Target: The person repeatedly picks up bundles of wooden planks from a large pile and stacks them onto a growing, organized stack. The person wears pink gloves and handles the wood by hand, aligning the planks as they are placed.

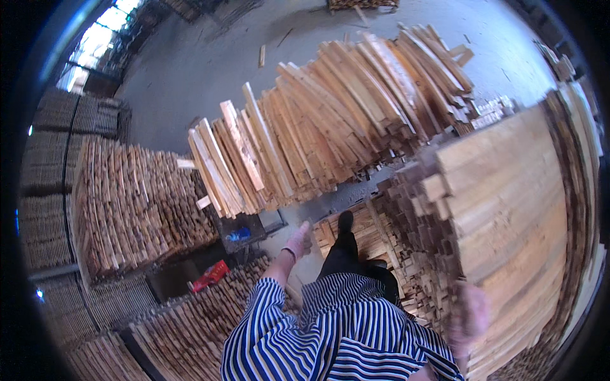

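Observation:
My left hand (299,240), with a dark band at its wrist, hangs ahead of my striped shirt, over the floor beside the wooden boards by my feet. Nothing shows in it, but its fingers are too blurred to tell apart. My right hand (471,314) is smeared by motion at the near edge of the tall stack of wide planks (508,209) on the right; I cannot tell whether it touches the wood. Ahead lies a long heap of loose wooden slats (324,120), laid side by side with uneven ends.
A pile of short wood pieces (140,209) stands at the left, with more stacked slats (190,324) below it. Between them are a red package (210,275) and a blue item (239,234). Low boards (365,232) lie by my feet. Grey floor (190,70) stretches beyond the heap.

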A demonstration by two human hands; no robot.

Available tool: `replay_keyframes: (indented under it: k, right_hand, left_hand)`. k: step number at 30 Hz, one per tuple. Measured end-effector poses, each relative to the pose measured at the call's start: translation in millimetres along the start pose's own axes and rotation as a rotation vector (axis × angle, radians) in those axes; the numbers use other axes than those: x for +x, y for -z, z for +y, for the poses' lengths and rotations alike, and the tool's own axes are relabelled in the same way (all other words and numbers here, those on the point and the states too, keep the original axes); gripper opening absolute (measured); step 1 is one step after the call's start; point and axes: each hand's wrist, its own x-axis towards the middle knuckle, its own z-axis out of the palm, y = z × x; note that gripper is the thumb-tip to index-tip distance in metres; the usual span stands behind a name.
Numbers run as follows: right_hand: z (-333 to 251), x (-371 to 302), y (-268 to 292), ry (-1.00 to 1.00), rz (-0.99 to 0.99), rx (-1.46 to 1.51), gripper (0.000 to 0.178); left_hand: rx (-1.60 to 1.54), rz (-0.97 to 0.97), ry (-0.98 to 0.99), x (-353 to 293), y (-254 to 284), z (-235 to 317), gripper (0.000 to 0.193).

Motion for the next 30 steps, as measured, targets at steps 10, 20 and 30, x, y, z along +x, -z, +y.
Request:
replay_keyframes:
  k: [10, 20, 30]
  right_hand:
    - [14.6, 71.7, -287.1, -0.634, -0.542, 0.713, 0.039]
    - [-20.2, 193.3, -521.4, -0.145, -0.872, 0.342, 0.054]
    - [-10.2, 238.2, -585.7, -0.4, -0.804, 0.523, 0.085]
  left_hand:
    - [0.234, 0.682, -0.453, 91.9, 29.3, 96.4, 0.096]
    - [0.628, 0.7, -0.465, 110.8, 33.3, 154.7, 0.069]
    - [0.279, -0.079, -0.749, 57.2, -50.3, 73.0, 0.085]
